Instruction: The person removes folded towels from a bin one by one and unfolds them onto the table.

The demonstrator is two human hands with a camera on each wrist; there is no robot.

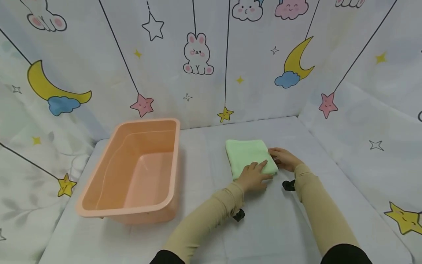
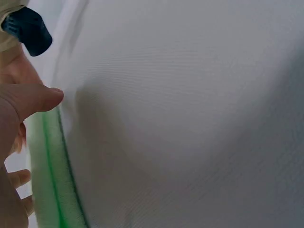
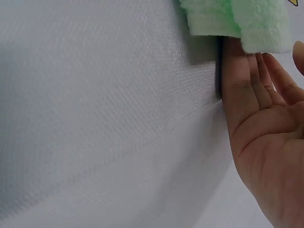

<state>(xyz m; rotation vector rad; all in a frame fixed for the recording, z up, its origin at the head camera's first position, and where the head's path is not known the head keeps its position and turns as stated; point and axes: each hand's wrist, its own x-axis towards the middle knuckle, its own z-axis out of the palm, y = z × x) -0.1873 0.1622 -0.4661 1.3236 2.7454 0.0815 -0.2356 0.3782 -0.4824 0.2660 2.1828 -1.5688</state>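
Observation:
A pale green folded cloth lies on the white-covered table, right of the basin. My left hand rests over its near edge with fingers spread, the fingertips on top of the fabric. At the cloth's right side is my right hand. In the right wrist view, the extended fingers of that hand reach just under the edge of the cloth, with the thumb apart. The left wrist view shows the left thumb beside the layered cloth edge.
A peach plastic basin stands at the left of the table, nothing inside it. Behind and at both sides hangs a white curtain printed with rabbits, moons and stars. Small black devices sit at both wrists.

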